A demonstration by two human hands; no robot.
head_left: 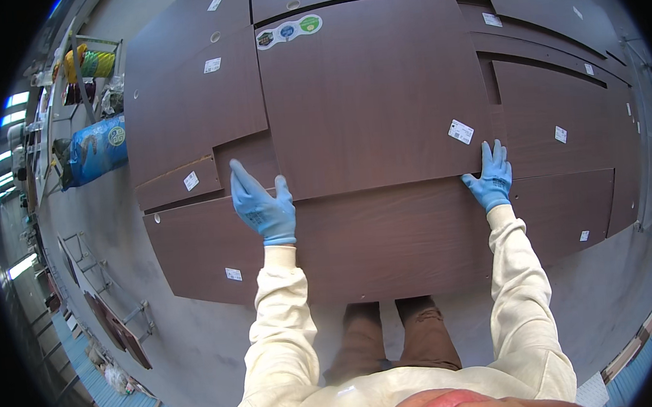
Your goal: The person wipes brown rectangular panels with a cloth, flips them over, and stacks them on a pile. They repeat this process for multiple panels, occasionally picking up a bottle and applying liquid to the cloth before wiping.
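Brown panels (178, 112) lie flat in overlapping layers, the big ctr panel (372, 96) already down beside the lighter-edged near panel (391, 237), but steps & gaps show around it, so I'd judge the layout approx. partway, edges not all flush, & can't tell how much is left. Ctr panel sits straight ahead, mostly btwn the gloved hands: L hand (261, 211) is open by its near-left corner, thumb apart, contact unclear; R hand (492, 178) seems to touch its near-right corner, fingers extended, thumb out, w/ a small white label (461, 132) just beyond.
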